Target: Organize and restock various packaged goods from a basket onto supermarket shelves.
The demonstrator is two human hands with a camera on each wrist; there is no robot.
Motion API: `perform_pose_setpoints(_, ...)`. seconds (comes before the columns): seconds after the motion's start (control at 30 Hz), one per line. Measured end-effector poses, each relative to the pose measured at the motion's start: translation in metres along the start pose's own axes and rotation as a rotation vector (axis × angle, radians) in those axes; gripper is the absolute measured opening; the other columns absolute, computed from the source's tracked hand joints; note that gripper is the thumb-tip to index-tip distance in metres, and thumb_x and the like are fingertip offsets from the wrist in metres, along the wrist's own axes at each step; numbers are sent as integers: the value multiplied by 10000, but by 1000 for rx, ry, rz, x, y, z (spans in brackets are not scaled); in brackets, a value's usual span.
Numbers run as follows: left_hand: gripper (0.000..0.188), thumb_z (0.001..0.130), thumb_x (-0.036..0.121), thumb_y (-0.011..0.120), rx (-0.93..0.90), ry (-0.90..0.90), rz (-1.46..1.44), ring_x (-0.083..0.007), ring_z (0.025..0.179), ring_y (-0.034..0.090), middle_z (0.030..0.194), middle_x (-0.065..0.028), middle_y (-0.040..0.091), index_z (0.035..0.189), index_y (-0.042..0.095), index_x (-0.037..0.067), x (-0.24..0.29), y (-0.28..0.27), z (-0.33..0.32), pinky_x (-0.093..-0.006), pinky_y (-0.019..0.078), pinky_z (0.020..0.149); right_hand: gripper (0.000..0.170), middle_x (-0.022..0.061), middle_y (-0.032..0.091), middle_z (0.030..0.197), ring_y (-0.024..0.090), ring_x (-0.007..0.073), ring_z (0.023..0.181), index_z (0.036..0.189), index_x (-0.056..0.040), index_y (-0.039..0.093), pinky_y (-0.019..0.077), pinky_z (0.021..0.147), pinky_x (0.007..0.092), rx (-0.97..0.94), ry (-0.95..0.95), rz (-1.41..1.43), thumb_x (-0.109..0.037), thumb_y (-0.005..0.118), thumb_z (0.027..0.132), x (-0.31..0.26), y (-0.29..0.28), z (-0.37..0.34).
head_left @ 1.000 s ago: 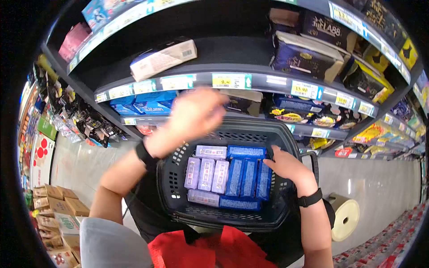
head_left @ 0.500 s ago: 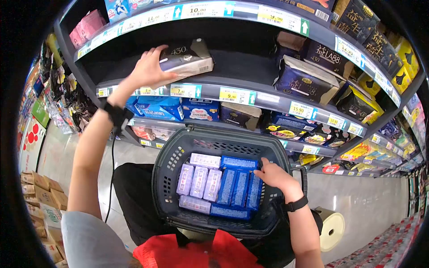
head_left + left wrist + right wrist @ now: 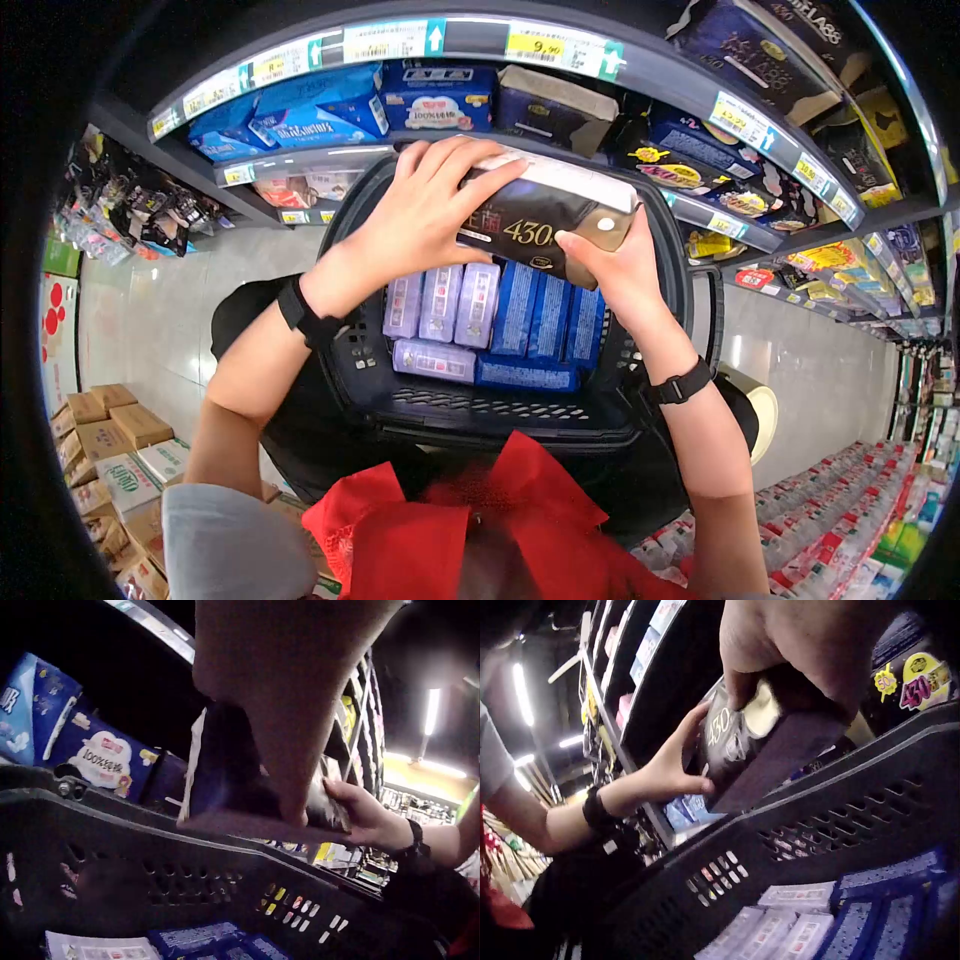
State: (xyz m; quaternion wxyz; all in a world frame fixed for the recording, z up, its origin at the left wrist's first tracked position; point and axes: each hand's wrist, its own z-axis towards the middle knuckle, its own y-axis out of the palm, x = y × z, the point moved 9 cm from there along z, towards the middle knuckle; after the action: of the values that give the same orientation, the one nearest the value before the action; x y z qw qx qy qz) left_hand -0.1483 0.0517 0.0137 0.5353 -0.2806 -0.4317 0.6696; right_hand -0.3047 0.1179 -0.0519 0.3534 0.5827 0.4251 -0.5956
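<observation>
A black-and-gold package marked 430 (image 3: 530,222), with a white side, is held level over the far part of the dark basket (image 3: 500,425). My left hand (image 3: 425,205) grips its left end, fingers over the top and thumb below the front. At the other end my right hand (image 3: 622,262) holds it, thumb on the front face. The right wrist view shows the package (image 3: 739,735) between both hands, above the basket rim. Inside the basket stand lilac packs (image 3: 440,303) on the left and blue packs (image 3: 535,315) on the right; the far ones are hidden behind the held package.
A shelf ahead carries light-blue packs (image 3: 320,105), a dark-blue pack (image 3: 437,98) and a black pack (image 3: 555,108) behind price tags. More black packages (image 3: 765,55) fill the right shelf. Cardboard boxes (image 3: 130,430) stack at the left; a cream round stool (image 3: 762,410) is on the right.
The left hand has brought the black package from the upper shelf to above the basket. My right hand has left the blue packs and taken the package's right end. The head view has tilted down.
</observation>
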Motion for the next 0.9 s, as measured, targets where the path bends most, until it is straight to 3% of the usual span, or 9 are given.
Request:
perform_pose_setpoints(0.07, 912, 508, 231, 831, -54, 42, -40, -276, 1217, 429, 1296, -103, 455, 1314, 419, 113, -11, 8, 1, -457, 313, 994, 660, 145, 577, 1100, 556, 229, 1051, 1199, 2, 411, 443, 909, 336, 12, -242, -268, -93, 788, 666, -16, 11, -2)
perform_pose_setpoints(0.17, 837, 545, 179, 809, -175, -21, -305, -313, 1156, 475, 1227, -117, 507, 1286, 430, 87, -31, 29, 0, -429, 363, 968, 686, 161, 578, 1106, 565, 262, 1057, 1209, -12, 413, 445, 913, 349, -7, -258, -358, -93, 796, 646, -13, 27, 0)
perform_pose_setpoints(0.23, 701, 584, 122, 771, -158, -27, -282, -339, 1054, 533, 1135, -135, 542, 1209, 461, 60, -40, 34, -1, -407, 438, 885, 709, 185, 542, 1164, 538, 305, 1104, 1258, -13, 384, 427, 945, 364, -63, -256, -372, -90, 776, 672, -3, 33, 8)
perform_pose_setpoints(0.3, 601, 601, 94, 752, -188, -120, -168, -311, 1023, 555, 1067, -122, 539, 1134, 481, 32, -57, 50, -10, -417, 475, 826, 733, 210, 480, 1248, 498, 318, 1156, 1316, -12, 341, 401, 977, 372, -31, -488, -492, -84, 745, 709, -10, 36, 8)
perform_pose_setpoints(0.33, 536, 597, 68, 736, -233, -141, -125, -314, 973, 572, 1010, -126, 533, 1071, 490, 19, -60, 56, -14, -421, 511, 748, 752, 219, 423, 1310, 463, 318, 1195, 1363, -16, 290, 377, 1001, 380, -55, -411, -484, -80, 714, 745, -4, 33, 11)
perform_pose_setpoints(0.43, 519, 590, 58, 736, -440, -162, 51, -301, 923, 587, 992, -127, 526, 1048, 494, 20, -71, 90, -33, -401, 533, 686, 694, 176, 467, 1289, 552, 258, 1089, 1364, -17, 276, 429, 937, 375, -99, -195, -263, -64, 671, 795, 29, 20, 19)
perform_pose_setpoints(0.77, 542, 592, 88, 760, -532, -200, 450, -267, 975, 552, 1039, -108, 487, 1040, 462, 22, -84, 166, -66, -341, 563, 654, 617, 126, 566, 1158, 623, 202, 900, 1325, -7, 326, 480, 820, 339, -185, -247, -262, -21, 640, 795, 15, 17, -4)
perform_pose_setpoints(0.83, 597, 613, 148, 750, -561, -183, 482, -239, 962, 541, 1040, -96, 486, 1118, 458, 22, -83, 168, -71, -329, 545, 657, 619, 132, 568, 1143, 625, 210, 882, 1320, 2, 322, 485, 801, 339, -185, -262, -288, -19, 642, 791, 10, 16, -6)
perform_pose_setpoints(0.9, 678, 636, 231, 731, -414, -89, 665, -205, 941, 524, 1049, -83, 484, 1207, 436, 14, -77, 168, -80, -309, 512, 675, 620, 136, 572, 1119, 627, 209, 857, 1318, 13, 312, 489, 779, 338, -224, -248, -294, -14, 639, 792, 9, 19, -6)
